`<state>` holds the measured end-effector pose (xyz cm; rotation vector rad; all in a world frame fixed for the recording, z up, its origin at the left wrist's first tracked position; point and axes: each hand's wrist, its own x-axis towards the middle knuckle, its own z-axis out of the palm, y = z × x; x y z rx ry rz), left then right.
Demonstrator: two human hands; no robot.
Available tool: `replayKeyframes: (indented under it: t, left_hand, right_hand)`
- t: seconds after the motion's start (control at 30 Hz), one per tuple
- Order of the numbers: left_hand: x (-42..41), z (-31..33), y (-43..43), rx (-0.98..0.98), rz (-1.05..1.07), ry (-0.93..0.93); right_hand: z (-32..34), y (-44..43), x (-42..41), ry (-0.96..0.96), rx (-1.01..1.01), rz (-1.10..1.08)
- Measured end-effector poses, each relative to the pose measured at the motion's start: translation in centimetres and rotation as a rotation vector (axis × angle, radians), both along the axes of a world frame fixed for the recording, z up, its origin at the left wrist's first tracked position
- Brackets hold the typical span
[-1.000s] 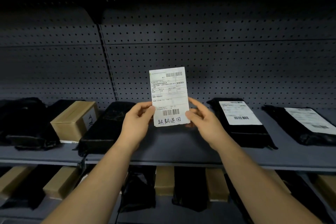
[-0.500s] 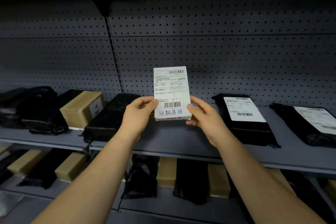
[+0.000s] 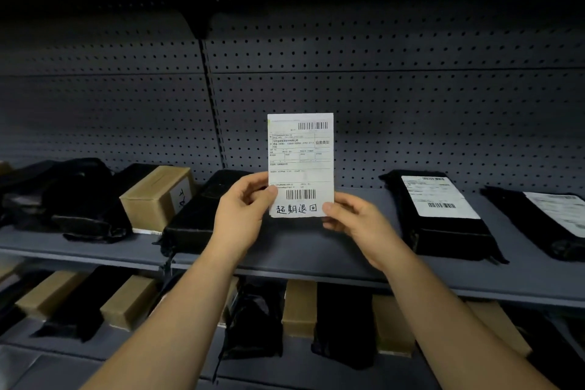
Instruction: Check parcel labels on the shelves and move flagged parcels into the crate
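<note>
- I'm holding the parcel (image 3: 300,168) upright in front of me, and its white label (image 3: 294,149) is facing the camera square on.
- My hands are sitting apart, one on each lower edge of the parcel. The left hand (image 3: 242,215) is pinching the left edge with the thumb on the front, and the right hand (image 3: 357,225) is gripping the bottom right corner.
- I'm reading now, so this is the checking step. A handwritten line (image 3: 296,209) is showing under the lower barcode, and I'm taking that as the flag.
- The shelf (image 3: 300,250) is lying just below the parcel, with a bare patch right beneath it.
- A black bag (image 3: 196,215) and a cardboard box (image 3: 155,199) are lying to the left of the parcel. A labelled black bag (image 3: 443,222) is lying to its right, and none of them is touching it.
- If the flag holds, I'm looking at a carry to the crate next. The crate isn't showing anywhere around the parcel, so I'm expecting to turn my head and find it first.
- I'm wanting a firm hold on both edges for that move, because the parcel looks thin and could slip from a fingertip pinch.
</note>
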<state>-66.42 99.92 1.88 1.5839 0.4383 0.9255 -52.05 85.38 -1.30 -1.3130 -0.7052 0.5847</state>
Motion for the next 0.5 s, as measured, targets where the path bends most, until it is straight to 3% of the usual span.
replayKeyframes:
  t: [0.1,0.27,0.5]
  left_hand:
    - [0.5,0.3,1.3,0.092,-0.011,0.044]
    - [1.8,0.9,3.2,0.491,-0.106,0.124]
    - [4.6,1.1,-1.1,0.699,-0.439,0.005]
  right_hand:
    - [0.4,0.1,-0.4,0.013,0.017,-0.095]
    - [1.1,-1.6,-1.7,0.038,0.058,-0.311]
    - [1.7,-9.5,-6.0,0.001,0.104,-0.672]
